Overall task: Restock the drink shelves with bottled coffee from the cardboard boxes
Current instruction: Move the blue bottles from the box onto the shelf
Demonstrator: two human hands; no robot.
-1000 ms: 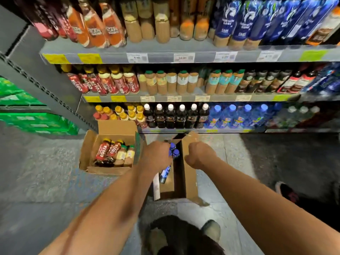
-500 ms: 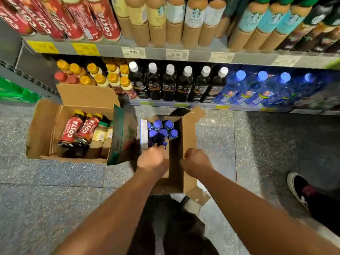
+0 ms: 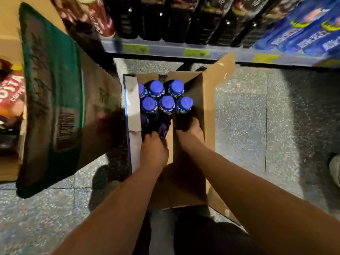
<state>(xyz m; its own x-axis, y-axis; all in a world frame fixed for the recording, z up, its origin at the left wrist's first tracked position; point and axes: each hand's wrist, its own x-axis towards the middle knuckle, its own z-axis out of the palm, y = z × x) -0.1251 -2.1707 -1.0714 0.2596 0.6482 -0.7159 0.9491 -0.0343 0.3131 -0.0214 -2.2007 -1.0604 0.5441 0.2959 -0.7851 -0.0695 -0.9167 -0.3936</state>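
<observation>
Where the bottles stand: far end of the open cardboard box (image 3: 207, 126), on the floor just below the bottom shelf (image 3: 165, 52).
Bottles (image 3: 166, 102): dark bodies, bright blue-purple caps; six caps counted, in two rows.
Left hand (image 3: 153, 151): fingers curled on the nearest bottle (image 3: 162, 128).
Right hand (image 3: 191, 133): fingertips lost in shadow, grip unclear.
Room: near half of the box bare; second box (image 3: 51, 107) close on the left.
</observation>
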